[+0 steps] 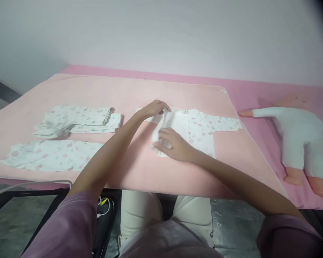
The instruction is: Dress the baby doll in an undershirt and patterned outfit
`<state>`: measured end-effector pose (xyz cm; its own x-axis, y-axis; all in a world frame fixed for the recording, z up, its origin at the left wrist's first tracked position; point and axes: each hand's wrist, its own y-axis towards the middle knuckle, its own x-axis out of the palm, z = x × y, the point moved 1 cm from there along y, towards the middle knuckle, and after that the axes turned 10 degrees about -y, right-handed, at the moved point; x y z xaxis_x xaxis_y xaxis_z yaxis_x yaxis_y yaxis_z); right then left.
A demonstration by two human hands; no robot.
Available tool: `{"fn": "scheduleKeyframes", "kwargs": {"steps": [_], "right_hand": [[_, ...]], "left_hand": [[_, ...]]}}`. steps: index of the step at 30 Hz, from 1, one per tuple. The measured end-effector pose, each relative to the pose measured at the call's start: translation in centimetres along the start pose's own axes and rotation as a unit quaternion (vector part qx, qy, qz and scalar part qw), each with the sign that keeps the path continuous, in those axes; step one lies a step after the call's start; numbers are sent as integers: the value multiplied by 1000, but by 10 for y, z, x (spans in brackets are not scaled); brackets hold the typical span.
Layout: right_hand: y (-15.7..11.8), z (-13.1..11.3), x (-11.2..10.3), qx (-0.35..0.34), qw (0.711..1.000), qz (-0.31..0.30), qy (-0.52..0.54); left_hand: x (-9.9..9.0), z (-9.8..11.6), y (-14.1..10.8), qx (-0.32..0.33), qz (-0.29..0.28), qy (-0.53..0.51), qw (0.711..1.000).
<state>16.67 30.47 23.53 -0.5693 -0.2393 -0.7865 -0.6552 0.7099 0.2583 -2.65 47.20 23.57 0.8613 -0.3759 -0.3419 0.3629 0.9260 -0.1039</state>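
Note:
A small white baby shirt (200,134) with a pink print lies spread in front of me, one sleeve stretched out to the right. Its left front panel is raised off the cloth, showing the plain white inside. At the panel's upper end, my left hand (156,108) pinches the fabric near the neckline. My right hand (174,145) is closed on the lower part of the same panel, thumb and fingers curled round its blurred edge. The shirt's other sleeve is partly hidden behind my left hand and forearm.
Folded printed baby clothes (83,120) lie at the left, with white printed pants (51,154) nearer me, partly behind my left arm. A doll in white clothing (298,132) lies at the right. The pink mat (150,179) ends before my lap; a white cable (29,183) crosses its left edge.

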Motion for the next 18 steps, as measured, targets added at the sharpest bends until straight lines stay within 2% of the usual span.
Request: {"fn": "scheduleKeyframes", "kwargs": {"steps": [2, 3, 6, 8, 10, 12, 14, 16, 18], "right_hand": [[5, 0, 15, -81, 995, -45, -34], [4, 4, 22, -100, 991, -76, -50], [-5, 16, 40, -114, 980, -145, -80], [-15, 17, 44, -124, 976, -161, -83], [-26, 10, 39, -144, 972, -168, -73], [-40, 0, 26, -153, 974, -151, -66], [-58, -6, 5, -120, 985, -89, -87], [-78, -2, -17, -40, 988, -7, -148], [-95, 10, -32, 57, 973, 40, -220]], "left_hand": [[-8, -3, 2, -26, 4, 2, 1000], [-9, -6, 3, -28, 12, 13, 999], [1, -17, -1, 26, 40, 131, 990], [16, -25, -6, 81, 56, 262, 960], [32, -29, -11, 117, 85, 364, 920], [44, -27, -16, 145, 116, 400, 897], [55, -18, -19, 175, 135, 397, 891], [68, -7, -19, 202, 129, 374, 896], [86, 4, -13, 202, 103, 334, 915]]}}
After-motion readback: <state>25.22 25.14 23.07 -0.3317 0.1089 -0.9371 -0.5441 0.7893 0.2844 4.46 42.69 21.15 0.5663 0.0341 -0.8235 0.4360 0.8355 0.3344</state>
